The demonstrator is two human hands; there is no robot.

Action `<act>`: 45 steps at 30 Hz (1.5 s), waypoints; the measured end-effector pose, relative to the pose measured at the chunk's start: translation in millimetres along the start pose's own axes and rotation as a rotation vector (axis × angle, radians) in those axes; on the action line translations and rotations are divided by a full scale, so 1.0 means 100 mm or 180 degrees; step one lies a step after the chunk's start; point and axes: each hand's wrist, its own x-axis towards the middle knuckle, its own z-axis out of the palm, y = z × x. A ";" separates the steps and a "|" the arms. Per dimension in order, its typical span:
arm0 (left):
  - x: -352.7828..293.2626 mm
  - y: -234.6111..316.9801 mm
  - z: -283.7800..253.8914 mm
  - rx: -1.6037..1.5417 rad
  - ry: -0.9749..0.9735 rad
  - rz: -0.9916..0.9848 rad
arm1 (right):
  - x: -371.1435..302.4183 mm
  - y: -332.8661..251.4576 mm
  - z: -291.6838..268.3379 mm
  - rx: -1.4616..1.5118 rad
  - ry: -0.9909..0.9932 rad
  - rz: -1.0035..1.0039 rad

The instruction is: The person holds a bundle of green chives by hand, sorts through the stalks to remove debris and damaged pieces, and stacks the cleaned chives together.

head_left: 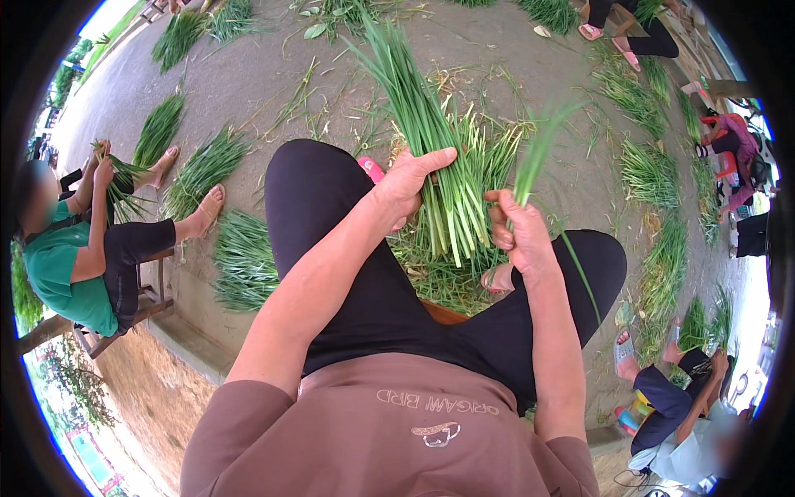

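Observation:
My left hand (407,180) is wrapped round a thick bunch of garlic chives (422,124), thumb across the front. The green leaves point up and away, and the pale cut ends hang between my knees. To its right, my right hand (522,228) pinches a few loose chive stalks (537,161) between thumb and fingers; their tips are smeared by motion. One long leaf droops from this hand over my right knee. Below and behind the bunch lies a heap of chives and trimmings (447,286) on the ground, partly hidden by my hands.
More chive piles (247,261) lie left of my knee, with others (650,174) along the right. Scattered straw and leaves cover the pavement ahead. A person in a green shirt (70,265) sits at left on a wooden bench (137,319), handling chives. Another person (687,439) sits at lower right.

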 end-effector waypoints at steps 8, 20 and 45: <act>-0.07 0.04 0.07 0.0091 -0.0118 -0.0011 | -0.04 0.00 0.02 -0.0544 -0.0693 0.0239; -0.03 0.00 0.02 0.0330 -0.0135 -0.0079 | -0.07 -0.04 0.00 -0.1132 -0.0419 0.0089; -0.06 0.00 0.09 0.0371 0.0121 -0.0276 | -0.11 -0.01 0.08 -0.1892 -0.0559 -0.0338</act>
